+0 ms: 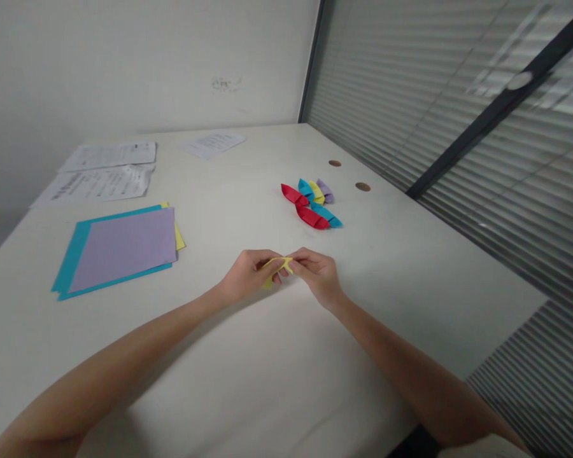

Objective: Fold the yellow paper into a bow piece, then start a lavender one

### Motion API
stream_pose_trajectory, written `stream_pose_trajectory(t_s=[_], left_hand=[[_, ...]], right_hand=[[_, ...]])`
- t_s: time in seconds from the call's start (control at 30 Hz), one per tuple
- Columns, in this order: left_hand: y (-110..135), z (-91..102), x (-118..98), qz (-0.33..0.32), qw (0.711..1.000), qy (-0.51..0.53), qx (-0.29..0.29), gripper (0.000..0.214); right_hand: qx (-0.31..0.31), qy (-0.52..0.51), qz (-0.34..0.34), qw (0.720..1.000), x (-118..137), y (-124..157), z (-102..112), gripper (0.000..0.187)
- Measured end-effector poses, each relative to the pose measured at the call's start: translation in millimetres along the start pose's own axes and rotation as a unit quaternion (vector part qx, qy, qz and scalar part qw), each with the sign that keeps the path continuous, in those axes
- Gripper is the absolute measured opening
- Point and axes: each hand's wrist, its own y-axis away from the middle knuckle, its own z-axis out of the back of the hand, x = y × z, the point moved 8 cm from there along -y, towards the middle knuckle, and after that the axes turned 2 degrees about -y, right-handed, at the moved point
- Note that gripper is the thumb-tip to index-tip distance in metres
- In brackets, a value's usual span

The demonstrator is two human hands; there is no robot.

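Note:
Both hands meet over the near middle of the white table, pinching one small piece of folded yellow paper [268, 284]. My left hand [254, 272] grips its left part between thumb and fingers. With thumb and fingertips, my right hand [318, 271] holds the right end. Much of the paper is hidden behind the fingers. Just beyond the hands lies a group of small folded paper pieces: red ones [312, 217], blue ones [326, 215], a yellow one [316, 192] and a purple one [325, 191].
On the left of the table [229, 210] lies a stack of purple [127, 248], blue [74, 257] and yellow paper sheets. Printed pages [100, 182] rest farther back, another [214, 144] near the wall. Two round holes [363, 186] sit by the right edge, beside window blinds [458, 95].

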Motion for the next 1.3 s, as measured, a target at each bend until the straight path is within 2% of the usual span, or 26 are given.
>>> stream_pose_trajectory(t_s=[0.37,0.57,0.73,0.93,1.13,1.3], left_hand=[[1.9,-0.7,0.3,0.012,1.000,0.022,-0.011,0.037],[0.6,-2.2,9.0,0.069,0.995,0.064,0.008,0.037],[-0.4,-2.3,11.7,0.078,0.994,0.076,0.009,0.035],[-1.8,-0.1,13.7,0.073,0.993,0.088,0.003,0.034],[-0.8,-2.0,18.2,0.125,0.983,0.129,0.045,0.039],[-1.1,-3.5,14.7,0.084,0.994,0.061,0.038,0.036]], right_hand=[[-0.032,0.019,0.012,0.999,1.4,-0.3,1.9,0.028],[-0.049,-0.007,-0.010,0.999,-8.7,-0.8,3.8,0.027],[-0.046,-0.028,-0.047,0.997,-21.0,-1.8,4.1,0.028],[-0.039,-0.043,-0.054,0.997,-30.6,-2.8,6.5,0.027],[-0.017,-0.039,-0.033,0.999,-26.8,-4.8,9.8,0.031],[-0.034,-0.008,-0.049,0.998,-21.0,-5.3,12.1,0.028]])
